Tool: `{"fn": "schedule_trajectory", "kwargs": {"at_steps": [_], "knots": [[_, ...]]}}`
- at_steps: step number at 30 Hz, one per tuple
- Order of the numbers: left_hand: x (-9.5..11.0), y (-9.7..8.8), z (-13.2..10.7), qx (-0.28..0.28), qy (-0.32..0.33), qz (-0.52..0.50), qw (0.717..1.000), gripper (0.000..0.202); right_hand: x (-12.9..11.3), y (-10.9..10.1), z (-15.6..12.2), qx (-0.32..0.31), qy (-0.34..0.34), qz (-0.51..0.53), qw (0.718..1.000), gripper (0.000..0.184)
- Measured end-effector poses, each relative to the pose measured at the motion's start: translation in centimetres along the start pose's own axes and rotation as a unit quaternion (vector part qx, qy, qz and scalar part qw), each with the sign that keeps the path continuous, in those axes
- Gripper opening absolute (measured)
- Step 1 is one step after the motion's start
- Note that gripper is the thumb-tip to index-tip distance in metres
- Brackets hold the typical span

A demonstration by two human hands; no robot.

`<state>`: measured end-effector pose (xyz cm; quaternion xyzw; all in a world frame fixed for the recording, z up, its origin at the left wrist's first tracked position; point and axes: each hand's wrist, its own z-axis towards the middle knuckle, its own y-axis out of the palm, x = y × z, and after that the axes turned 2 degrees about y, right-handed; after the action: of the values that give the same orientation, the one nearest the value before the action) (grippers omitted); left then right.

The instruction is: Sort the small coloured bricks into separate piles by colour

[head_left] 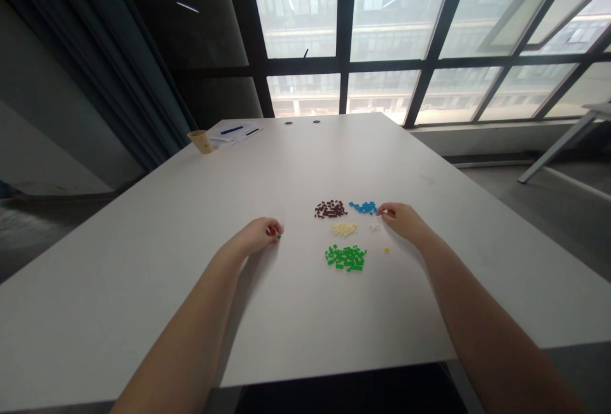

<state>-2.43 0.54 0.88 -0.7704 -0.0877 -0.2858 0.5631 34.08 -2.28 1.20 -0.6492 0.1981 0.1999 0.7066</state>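
Observation:
My left hand [261, 234] rests low over the table, its fingers pinched on a small piece with a bit of green [279, 237] showing. At the right edge of the blue bricks [365, 207], my right hand [400, 218] has thumb and forefinger together; whether a brick is between them is too small to see. Left of the blue lie dark brown bricks [330, 209]. Below these are cream bricks [344, 228], a few white pieces [374, 227] and a larger spread of green bricks [346, 258]. A single yellow piece [386, 249] lies apart on the right.
The white table [305, 165] carries a tan cup [201, 141] at its far left edge. Beside the cup are papers [233, 132] with a blue pen [231, 130] on them. Windows stand behind the table, and a blue curtain [95, 51] hangs on the left.

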Motion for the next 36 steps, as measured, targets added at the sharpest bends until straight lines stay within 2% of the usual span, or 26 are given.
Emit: {"fn": "schedule_trajectory", "kwargs": {"at_steps": [5,9,15,18,21,24,30,36], "knots": [[0.8,0.1,-0.1,-0.001,0.005,0.027,1.000,0.015,-0.2,0.1,-0.1,-0.007,-0.005,0.005,1.000,0.030],[1.5,0.0,-0.5,0.040,0.033,0.023,0.998,0.016,-0.5,0.0,-0.3,-0.006,-0.012,0.002,1.000,0.030],[3.6,0.0,-0.9,0.089,0.113,-0.045,0.989,0.020,-1.4,0.1,-0.5,-0.001,-0.028,0.003,1.000,0.028],[5.1,1.1,-1.0,0.134,0.146,-0.105,0.975,0.021,-2.3,0.8,-0.8,0.008,-0.073,0.016,0.997,0.025],[6.7,2.9,-1.4,0.213,0.167,-0.169,0.948,0.024,-3.7,2.0,-1.5,0.027,-0.154,0.066,0.986,0.023],[8.0,4.5,-1.8,0.250,0.193,-0.157,0.936,0.024,-5.5,3.2,-2.5,0.028,-0.234,0.112,0.965,0.020],[8.5,5.7,-2.0,0.263,0.274,-0.105,0.919,0.019,-7.6,4.4,-3.8,0.041,-0.284,0.133,0.949,0.016],[8.8,5.6,-2.3,0.233,0.249,-0.101,0.934,0.015,-7.5,4.3,-3.8,0.049,-0.295,0.120,0.947,0.012]]}}
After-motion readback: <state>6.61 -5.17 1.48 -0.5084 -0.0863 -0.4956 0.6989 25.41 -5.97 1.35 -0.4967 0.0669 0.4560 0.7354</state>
